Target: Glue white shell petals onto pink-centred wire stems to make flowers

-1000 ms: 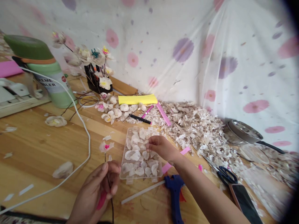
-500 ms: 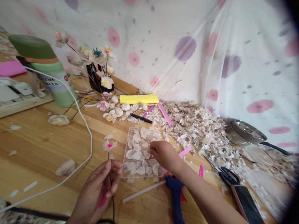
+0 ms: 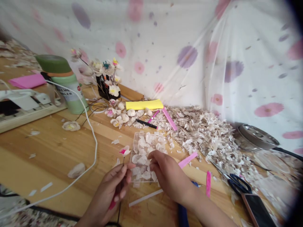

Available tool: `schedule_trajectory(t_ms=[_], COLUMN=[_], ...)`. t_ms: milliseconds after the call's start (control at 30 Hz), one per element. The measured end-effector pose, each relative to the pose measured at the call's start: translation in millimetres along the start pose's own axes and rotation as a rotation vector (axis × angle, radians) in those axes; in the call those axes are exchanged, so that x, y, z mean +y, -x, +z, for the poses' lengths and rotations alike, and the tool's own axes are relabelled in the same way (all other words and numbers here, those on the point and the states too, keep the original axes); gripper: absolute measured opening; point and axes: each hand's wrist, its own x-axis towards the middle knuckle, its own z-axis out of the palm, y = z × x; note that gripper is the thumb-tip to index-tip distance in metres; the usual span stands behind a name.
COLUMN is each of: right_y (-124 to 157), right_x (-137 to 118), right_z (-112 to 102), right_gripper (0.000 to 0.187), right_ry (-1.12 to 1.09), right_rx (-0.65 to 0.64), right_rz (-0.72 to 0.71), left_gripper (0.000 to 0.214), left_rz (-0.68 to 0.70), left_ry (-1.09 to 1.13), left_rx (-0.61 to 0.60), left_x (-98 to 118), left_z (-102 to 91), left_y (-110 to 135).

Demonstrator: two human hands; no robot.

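My left hand (image 3: pixel 115 186) is closed around the thin dark stem of an artificial flower (image 3: pixel 125 151), which stands upright with a pink centre and pale petals. A bit of pink paper (image 3: pixel 112 204) shows against its palm. My right hand (image 3: pixel 165 173) is over the right side of a clear plastic box (image 3: pixel 132 148) filled with loose pale petals (image 3: pixel 142 148). Its fingers are bent together in a pinch; whatever they hold is hidden. Under the right forearm lies a blue glue gun (image 3: pixel 182 215), partly covered, with a white glue stick (image 3: pixel 145 198) beside it.
A heap of dried petals (image 3: pixel 201 129) runs along the curtain. Scissors (image 3: pixel 240 183), a phone (image 3: pixel 259 209) and a metal pan (image 3: pixel 258 137) lie right. A white cord (image 3: pixel 93 126) crosses the left, near a green tumbler (image 3: pixel 71 94). Finished flowers (image 3: pixel 109 75) stand behind.
My right hand has come down and towards me over the box, closer to the left hand. My left hand still grips the flower stem. The whole view has shifted slightly.
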Motion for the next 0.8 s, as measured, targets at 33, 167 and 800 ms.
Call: schedule_trajectory(t_ms=[33, 167, 800], right_y=[3.0, 12.7, -2.5], right_x=[-4.4, -15.8, 25.0], right_z=[1.6, 6.0, -10.0], right_gripper=[0.026, 0.016, 0.024], right_ry=[-0.054, -0.204, 0.069], right_rx=[0.025, 0.173, 0.273], right_rz=[-0.010, -0.138, -0.048], left_gripper=[0.037, 0.035, 0.035], left_rz=[0.002, 0.066, 0.534], left_ry=[-0.014, -0.074, -0.367], left_rx=[-0.003, -0.013, 0.165], left_x=[-0.9, 1.0, 28.1], left_z=[2.0, 12.6, 33.3], left_y=[0.2, 8.2, 51.8])
